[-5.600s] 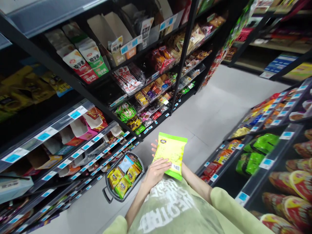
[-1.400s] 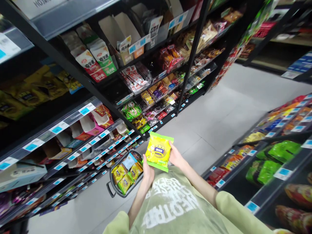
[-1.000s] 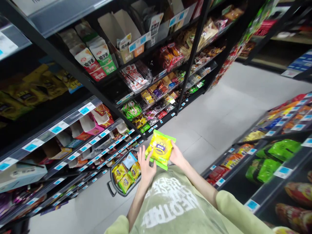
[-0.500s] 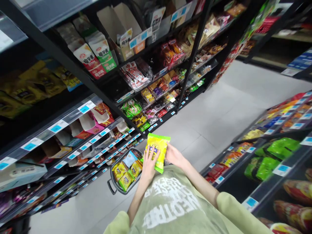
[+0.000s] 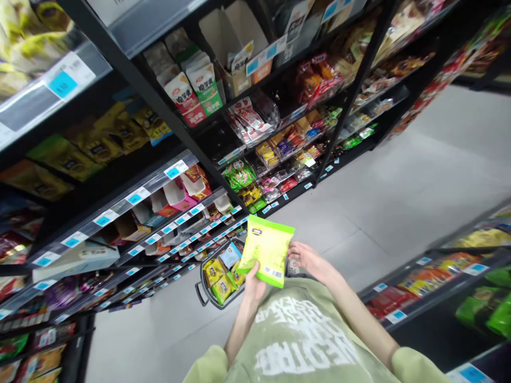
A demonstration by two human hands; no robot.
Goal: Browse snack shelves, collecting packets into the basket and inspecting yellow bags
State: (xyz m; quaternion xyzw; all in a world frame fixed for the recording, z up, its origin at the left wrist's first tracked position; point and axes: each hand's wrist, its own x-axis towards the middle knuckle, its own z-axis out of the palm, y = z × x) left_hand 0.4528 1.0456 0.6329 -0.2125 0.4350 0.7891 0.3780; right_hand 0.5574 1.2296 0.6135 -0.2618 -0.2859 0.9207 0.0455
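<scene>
A yellow snack bag [image 5: 266, 250] with bright green end seals hangs in front of my chest, its back side with small print and a barcode facing me. My left hand [image 5: 254, 283] grips the bag's lower left edge, thumb on the near face and the other fingers hidden behind it. Beside the bag's right edge is my right hand [image 5: 309, 259], fingers loosely bent and partly apart; whether the fingertips touch the bag I cannot tell. Below, to the left, a dark shopping basket [image 5: 204, 293] on the floor holds several yellow bags and a light-blue bag [image 5: 230, 255].
A tall black shelf unit [image 5: 151, 96] with boxed and bagged snacks runs along the left. More yellow bags [image 5: 99, 146] lie on one of its shelves. A low shelf [image 5: 399, 298] with red, orange and green packets stands on the right. Grey tiled floor [image 5: 359, 213] lies between them.
The snack bag has been turned from its printed front to its back. My left hand moved from across its face to its lower edge. The view has shifted left.
</scene>
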